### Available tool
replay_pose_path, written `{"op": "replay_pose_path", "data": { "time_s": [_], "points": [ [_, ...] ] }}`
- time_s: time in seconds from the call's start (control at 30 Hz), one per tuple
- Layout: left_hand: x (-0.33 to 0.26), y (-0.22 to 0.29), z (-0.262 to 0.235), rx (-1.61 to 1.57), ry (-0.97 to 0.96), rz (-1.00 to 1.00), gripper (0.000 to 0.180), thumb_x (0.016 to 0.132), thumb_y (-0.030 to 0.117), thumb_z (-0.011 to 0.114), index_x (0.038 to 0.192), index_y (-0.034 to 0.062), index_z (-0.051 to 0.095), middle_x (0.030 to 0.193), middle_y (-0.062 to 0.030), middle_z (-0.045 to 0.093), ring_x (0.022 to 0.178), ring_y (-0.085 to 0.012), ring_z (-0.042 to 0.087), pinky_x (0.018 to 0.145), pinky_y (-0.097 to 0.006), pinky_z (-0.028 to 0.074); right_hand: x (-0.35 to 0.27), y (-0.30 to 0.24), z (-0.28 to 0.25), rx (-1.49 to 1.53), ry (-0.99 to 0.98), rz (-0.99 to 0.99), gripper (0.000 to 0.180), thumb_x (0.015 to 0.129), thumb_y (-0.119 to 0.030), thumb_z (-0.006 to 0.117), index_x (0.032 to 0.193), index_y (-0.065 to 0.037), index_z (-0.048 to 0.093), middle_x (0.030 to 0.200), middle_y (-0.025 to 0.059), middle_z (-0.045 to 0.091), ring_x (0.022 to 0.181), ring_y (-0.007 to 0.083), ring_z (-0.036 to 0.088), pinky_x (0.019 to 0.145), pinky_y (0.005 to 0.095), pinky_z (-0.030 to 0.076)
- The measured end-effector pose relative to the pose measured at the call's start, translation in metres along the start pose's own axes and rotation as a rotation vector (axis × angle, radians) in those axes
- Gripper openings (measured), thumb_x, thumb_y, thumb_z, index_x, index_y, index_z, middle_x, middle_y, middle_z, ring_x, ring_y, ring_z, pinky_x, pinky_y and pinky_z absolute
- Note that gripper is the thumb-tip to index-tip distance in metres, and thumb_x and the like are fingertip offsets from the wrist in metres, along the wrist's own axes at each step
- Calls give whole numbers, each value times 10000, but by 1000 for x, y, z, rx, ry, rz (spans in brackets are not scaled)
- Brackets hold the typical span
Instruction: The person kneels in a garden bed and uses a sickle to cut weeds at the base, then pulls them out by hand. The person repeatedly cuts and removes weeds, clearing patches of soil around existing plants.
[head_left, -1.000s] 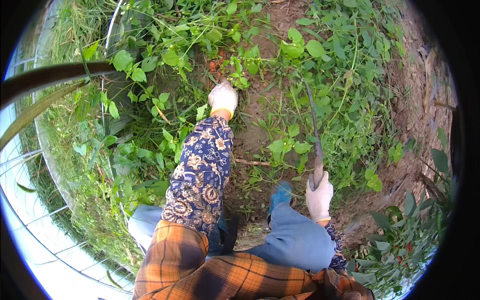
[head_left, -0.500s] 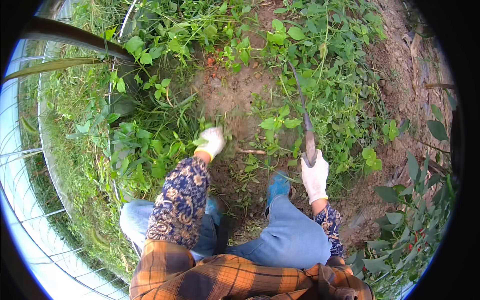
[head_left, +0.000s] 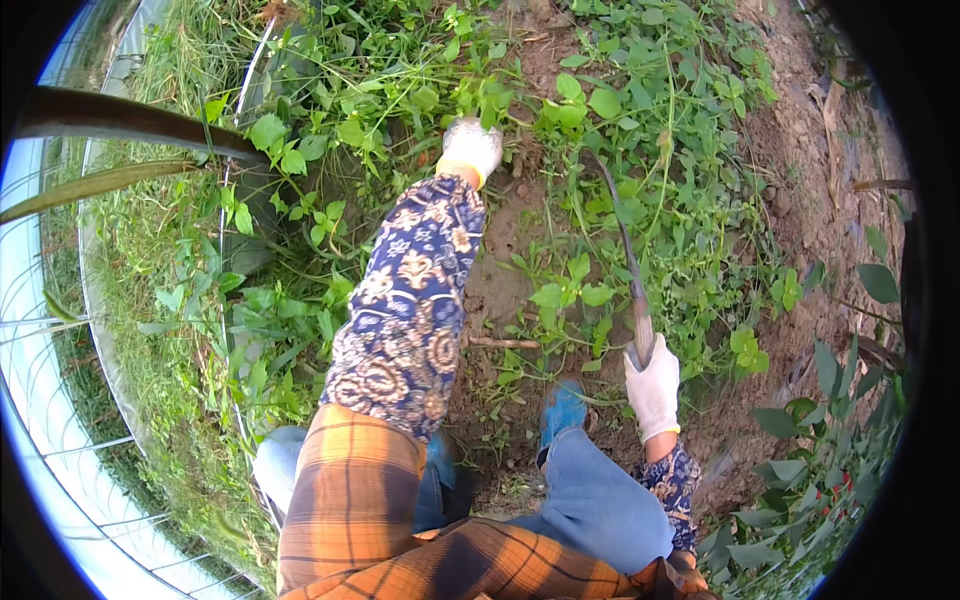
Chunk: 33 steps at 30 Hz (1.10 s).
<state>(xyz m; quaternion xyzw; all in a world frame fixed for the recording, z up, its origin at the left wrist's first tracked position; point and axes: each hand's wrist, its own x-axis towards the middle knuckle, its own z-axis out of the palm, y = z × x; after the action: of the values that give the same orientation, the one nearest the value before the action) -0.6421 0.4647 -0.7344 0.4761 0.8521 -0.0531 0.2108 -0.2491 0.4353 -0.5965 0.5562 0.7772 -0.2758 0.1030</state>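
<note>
My left hand [head_left: 471, 148], in a white glove, stretches far forward over the bed. Its fingers curl in at the base of a leafy green weed [head_left: 487, 98], partly hidden by the leaves. A brownish, root-like tuft [head_left: 526, 152] shows just right of the glove. Nearer to me, my right hand [head_left: 652, 390], also gloved, grips a sickle [head_left: 627, 240] by its wooden handle. The thin curved blade points forward and lies over low green weeds [head_left: 690, 190], with nothing caught in it that I can see.
A short brown stick [head_left: 503, 343] lies on bare soil [head_left: 500, 250] ahead of my blue-covered feet [head_left: 563, 412]. Dense weeds grow on the left beside a pale curved edge. A dark pole [head_left: 140, 125] crosses the upper left. Pepper plants with red fruit [head_left: 830, 490] stand at the lower right.
My left hand has moved forward and slightly right, from the near soil to the weeds farther off. The right hand and sickle have shifted only slightly in view.
</note>
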Motion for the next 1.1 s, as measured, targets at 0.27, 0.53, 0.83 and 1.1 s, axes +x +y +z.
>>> {"op": "replay_pose_path", "data": {
  "time_s": [0.27,0.53,0.83,1.1],
  "points": [
    [7,-53,8,25,121,-100,353,874,97,462,1207,27,557,1213,-163,591,1073,-333,606,889,-421,505,0,-1,-1,-78,12,-14,365,826,-280,684,992,5,530,738,226,628,740,424,611,674,497,481],
    [3,-71,13,-112,126,-49,494,844,71,441,1330,134,500,1313,-160,561,1186,-315,558,972,-408,459,7,2,5,-19,-42,25,464,808,-279,705,1104,48,558,787,241,635,777,421,615,703,490,486],
    [-27,-62,9,-223,67,-209,348,869,243,568,1101,-15,560,1050,-244,648,998,-382,626,862,-441,508,8,6,2,11,-55,45,448,807,-295,707,1056,50,567,807,234,642,796,415,615,715,484,484],
    [-260,-29,84,-426,-906,16,504,811,331,629,1167,-24,599,999,-220,679,896,-371,649,824,-422,526,11,13,6,94,-18,-26,352,821,-219,692,1007,53,569,799,245,637,768,437,616,687,466,486]
  ]
}}
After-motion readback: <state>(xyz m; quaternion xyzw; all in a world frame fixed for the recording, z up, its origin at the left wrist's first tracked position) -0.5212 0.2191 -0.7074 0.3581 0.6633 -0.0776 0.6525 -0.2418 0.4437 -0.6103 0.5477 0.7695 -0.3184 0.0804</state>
